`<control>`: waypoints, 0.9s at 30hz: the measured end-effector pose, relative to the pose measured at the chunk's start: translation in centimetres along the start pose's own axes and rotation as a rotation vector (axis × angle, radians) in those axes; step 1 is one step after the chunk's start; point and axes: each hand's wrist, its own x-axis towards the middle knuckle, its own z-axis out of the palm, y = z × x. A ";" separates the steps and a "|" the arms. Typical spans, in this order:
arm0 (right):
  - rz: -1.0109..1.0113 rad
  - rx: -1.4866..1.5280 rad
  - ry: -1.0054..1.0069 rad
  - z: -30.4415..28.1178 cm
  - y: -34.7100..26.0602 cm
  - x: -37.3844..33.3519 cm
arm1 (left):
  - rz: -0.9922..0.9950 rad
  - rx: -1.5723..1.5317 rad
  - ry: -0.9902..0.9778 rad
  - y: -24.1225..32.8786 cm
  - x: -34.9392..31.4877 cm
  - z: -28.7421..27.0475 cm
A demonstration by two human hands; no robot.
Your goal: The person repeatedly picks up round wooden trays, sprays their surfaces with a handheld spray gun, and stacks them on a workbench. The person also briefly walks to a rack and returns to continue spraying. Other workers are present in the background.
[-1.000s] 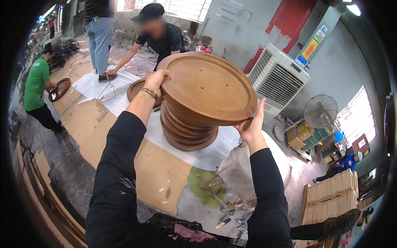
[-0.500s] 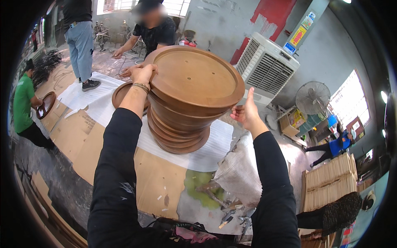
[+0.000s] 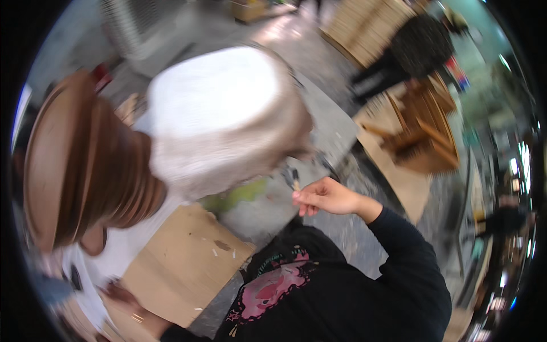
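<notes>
A stack of brown round wooden pieces stands on a white sheet at the left, leaning in the picture; neither hand touches it. My left hand, low at the left with bracelets on the wrist, is beside the cardboard. Its fingers look stretched out, though blurred. By the grey surface in the middle is my right hand, fingers curled together. Its fingertips meet the pale end of a small dark-tipped tool, perhaps a brush. Blur hides whether they grip it.
A bulky white cloth-covered thing stands just beyond my right hand. Brown wooden furniture rests on cardboard at the right. Farther back are a person in dark clothes and stacked boards.
My view has swung to the right, so the round stack now lies at the left. Both hands have come off the stack. My right hand has lowered to the small tool.
</notes>
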 end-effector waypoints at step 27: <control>0.488 0.439 1.183 -3.8 52.7 -46.9 | -0.745 1.753 -1.679 -23.0 -44.2 54.3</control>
